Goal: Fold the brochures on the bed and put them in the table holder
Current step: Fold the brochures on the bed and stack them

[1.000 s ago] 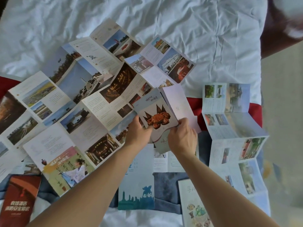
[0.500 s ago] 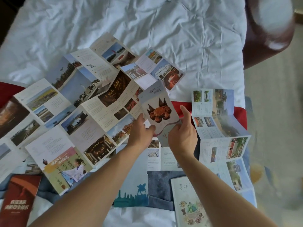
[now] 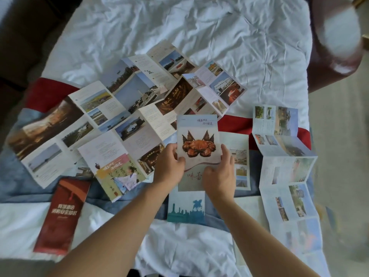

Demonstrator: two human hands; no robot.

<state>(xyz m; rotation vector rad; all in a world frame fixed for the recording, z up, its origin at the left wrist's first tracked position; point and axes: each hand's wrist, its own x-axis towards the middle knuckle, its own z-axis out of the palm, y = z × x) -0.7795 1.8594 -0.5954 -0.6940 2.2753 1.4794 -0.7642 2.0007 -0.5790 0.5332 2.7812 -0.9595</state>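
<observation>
A folded brochure with a crab picture (image 3: 197,140) stands upright in front of me over the bed. My left hand (image 3: 169,166) pinches its left edge and my right hand (image 3: 218,174) grips its right edge and lower part. To the left, a large unfolded brochure (image 3: 111,124) with many photo panels lies spread across the bedding. On the right a long accordion brochure (image 3: 283,166) lies stretched out. A folded red brochure (image 3: 61,214) rests at the lower left, and a teal skyline brochure (image 3: 186,208) lies under my wrists. No table holder is visible.
The bed has rumpled white sheets (image 3: 179,33) and a red and blue runner (image 3: 48,90). A dark brown chair (image 3: 335,48) stands at the top right beside the floor (image 3: 343,136). Another open brochure (image 3: 239,156) lies behind the crab one.
The crab brochure was half open and tilted; now it is folded flat and held upright, squared between both hands. The camera view has shifted right.
</observation>
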